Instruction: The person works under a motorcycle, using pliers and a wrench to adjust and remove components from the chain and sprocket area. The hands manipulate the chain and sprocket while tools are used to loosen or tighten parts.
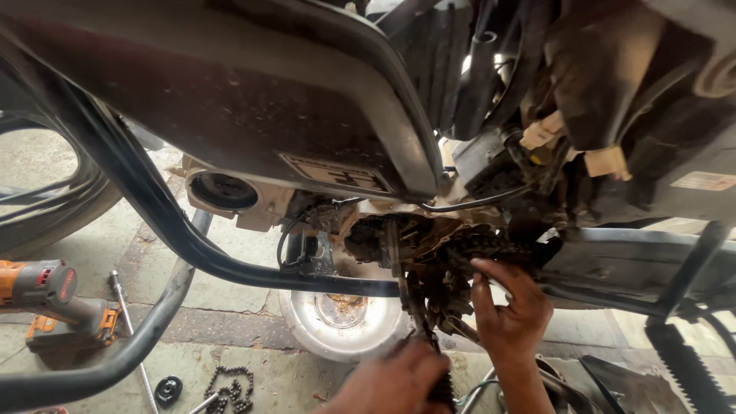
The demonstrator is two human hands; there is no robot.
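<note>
My right hand [510,310] was up under the motorcycle, fingers curled loosely onto the greasy black drive chain [483,249] where it wrapped the dirty front sprocket [429,280]; resting on the links, not pinching them. My left hand [399,383] was closed around the dark handle of a long thin tool [418,318] whose shaft ran up into the sprocket area. A round, dented metal pan [341,322] sat on the concrete directly below. I judged the grease was the risk: the tool could slip off and jam my right fingers against the sprocket teeth, or the chain could drop past the pan. An orange cordless drill [46,295] lay well to the left, near a loose length of chain [230,387].
</note>
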